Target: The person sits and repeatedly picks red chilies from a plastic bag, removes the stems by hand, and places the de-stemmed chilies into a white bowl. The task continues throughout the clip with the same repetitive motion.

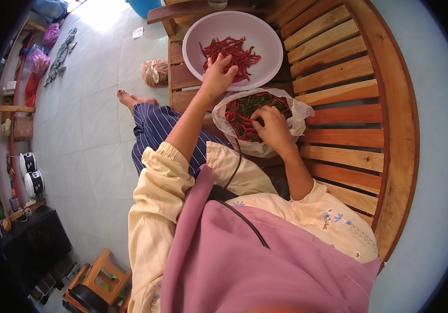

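Observation:
A white perforated plastic basin [194, 51] rests on a wooden slatted bench, with a loose heap of red chillies [243, 54] inside. Over the near side of that heap is my left hand [220, 74], its fingers apart and nothing seen in its grasp. Nearer to me, an open white plastic bag [222, 107] holds red chillies with green stems [247, 103]. My right hand [272, 125] reaches into the bag, fingers curled down at the chillies. Its fingertips are partly hidden, so whether it grips one cannot be told.
The bench's slatted backrest [337, 82] rises on the right. On the tiled floor at left sits a tied plastic bag [154, 73]. A black cable [239, 156] runs from my front towards the chilli bag. A wooden stool [106, 277] stands at lower left; a blue container [144, 7] is at the top.

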Tool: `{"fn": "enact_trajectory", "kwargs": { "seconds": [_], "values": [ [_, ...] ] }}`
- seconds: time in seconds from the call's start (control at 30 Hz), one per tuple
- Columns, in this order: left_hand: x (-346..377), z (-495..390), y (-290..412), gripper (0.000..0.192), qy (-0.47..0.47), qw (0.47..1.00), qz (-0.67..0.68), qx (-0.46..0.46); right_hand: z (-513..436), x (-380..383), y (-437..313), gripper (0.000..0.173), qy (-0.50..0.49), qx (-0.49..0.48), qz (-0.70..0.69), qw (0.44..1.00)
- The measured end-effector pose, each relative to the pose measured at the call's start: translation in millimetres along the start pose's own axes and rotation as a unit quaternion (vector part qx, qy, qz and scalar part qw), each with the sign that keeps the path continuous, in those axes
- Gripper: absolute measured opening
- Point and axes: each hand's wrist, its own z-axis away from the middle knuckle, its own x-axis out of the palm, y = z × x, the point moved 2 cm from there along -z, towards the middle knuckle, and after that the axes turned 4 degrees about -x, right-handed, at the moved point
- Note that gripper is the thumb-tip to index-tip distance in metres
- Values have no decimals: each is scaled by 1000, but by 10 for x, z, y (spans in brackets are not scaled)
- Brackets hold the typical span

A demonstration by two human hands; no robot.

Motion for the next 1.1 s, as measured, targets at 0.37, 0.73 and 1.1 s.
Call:
{"fn": "enact_trajectory", "kwargs": {
  "seconds": [0.37, 0.73, 1.1],
  "values": [
    [-79, 820, 551, 28, -184, 973, 77, 119, -132, -227, -47, 11, 125, -21, -101, 987],
    [-290, 1127, 474, 16, -133, 975, 128, 125, -150, -188, -134, 11, 17, 44, -401, 915],
    [-73, 1239, 316, 21, -240, 845, 444, -175, -166, -125, 55, 13, 56, 123, -562, 816]
  ]
}}
